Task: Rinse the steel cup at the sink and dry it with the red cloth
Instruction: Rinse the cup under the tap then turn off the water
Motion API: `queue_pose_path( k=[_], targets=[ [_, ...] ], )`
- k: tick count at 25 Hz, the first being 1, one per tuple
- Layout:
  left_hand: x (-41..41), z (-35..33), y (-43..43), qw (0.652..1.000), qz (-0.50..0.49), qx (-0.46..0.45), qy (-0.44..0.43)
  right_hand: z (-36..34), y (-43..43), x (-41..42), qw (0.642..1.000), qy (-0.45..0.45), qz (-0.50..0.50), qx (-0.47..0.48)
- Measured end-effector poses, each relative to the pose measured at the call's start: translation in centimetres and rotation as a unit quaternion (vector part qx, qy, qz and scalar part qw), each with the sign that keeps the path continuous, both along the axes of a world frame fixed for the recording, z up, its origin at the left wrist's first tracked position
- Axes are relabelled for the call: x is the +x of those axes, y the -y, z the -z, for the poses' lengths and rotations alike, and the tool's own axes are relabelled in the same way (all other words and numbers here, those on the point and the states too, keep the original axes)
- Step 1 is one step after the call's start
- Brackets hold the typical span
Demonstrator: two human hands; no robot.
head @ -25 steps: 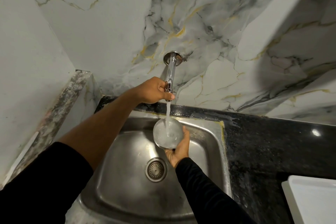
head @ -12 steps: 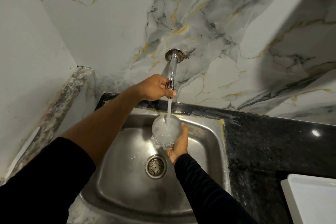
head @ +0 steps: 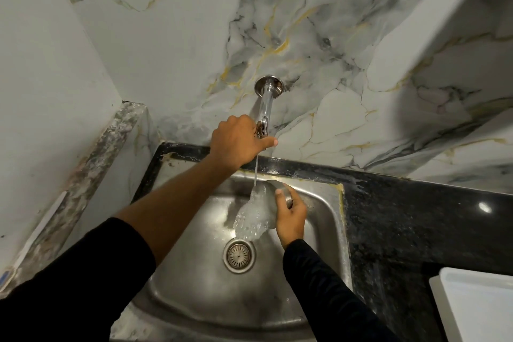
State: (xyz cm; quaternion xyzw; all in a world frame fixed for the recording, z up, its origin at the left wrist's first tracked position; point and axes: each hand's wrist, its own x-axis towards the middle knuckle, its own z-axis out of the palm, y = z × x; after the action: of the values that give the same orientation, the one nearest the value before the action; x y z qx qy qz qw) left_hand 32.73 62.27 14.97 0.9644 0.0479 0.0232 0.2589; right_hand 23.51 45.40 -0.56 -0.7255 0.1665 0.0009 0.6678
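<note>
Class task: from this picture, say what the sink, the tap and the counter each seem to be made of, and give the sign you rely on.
Sink: likely stainless steel, brushed grey with dull reflections. Tap: polished metal, probably chrome-plated, with mirror-like highlights. Counter: dark speckled stone, perhaps granite or an imitation, glossy enough to reflect a light spot.

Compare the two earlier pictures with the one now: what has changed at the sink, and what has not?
The right hand has tipped the steel cup over, so the water it held pours out toward the drain. Earlier it stood mouth-up under the stream, filling. The left hand stays on the tap, and water is still running.
</note>
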Motion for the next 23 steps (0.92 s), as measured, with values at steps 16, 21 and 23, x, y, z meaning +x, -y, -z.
queue_pose_path(
  k=[16,21,23],
  targets=[
    [-0.6,-0.3,1.1,0.999,-0.03,0.023,0.03,-1.5,3.3,-1.5,0.846,0.251,-0.13,-0.452],
    [-0.6,-0.7,1.5,0.998,-0.052,0.023,0.025,-0.5,3.3,-1.5,0.784,0.336,-0.158,-0.498],
    [-0.6,-0.7,1.9,0.997,-0.066,0.027,0.025,0.0,3.4,-1.5,0.768,0.352,-0.162,-0.509]
  ],
)
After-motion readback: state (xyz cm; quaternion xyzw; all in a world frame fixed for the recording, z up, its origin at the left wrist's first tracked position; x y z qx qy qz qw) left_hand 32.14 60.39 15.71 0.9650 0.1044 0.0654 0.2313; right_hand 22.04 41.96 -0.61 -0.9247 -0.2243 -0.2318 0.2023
